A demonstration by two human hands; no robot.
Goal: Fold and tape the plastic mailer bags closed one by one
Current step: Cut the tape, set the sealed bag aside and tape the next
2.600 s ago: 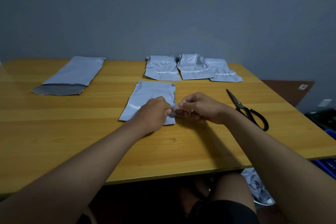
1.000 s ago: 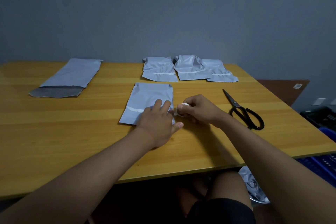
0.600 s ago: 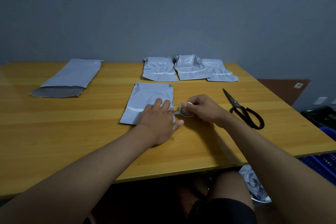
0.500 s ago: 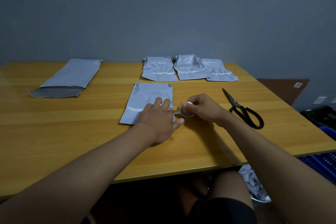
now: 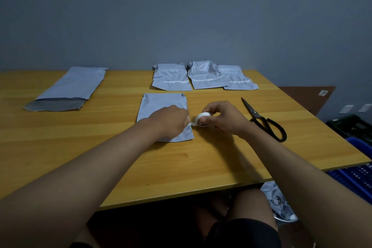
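Pale grey folded mailer bag (image 5: 161, 104), flat

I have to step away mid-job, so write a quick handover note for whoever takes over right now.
Left hand: rests on the folded mailer at table centre and seems to pinch the loose tape end at the mailer's right edge.
Right hand: grips the tape roll just right of that mailer.
Scissors: lying right of the right hand, untouched.
Done: three taped mailers in a row at the back.
Left: tape this mailer, cut the strip, then fold and tape the unfolded mailer at back left.
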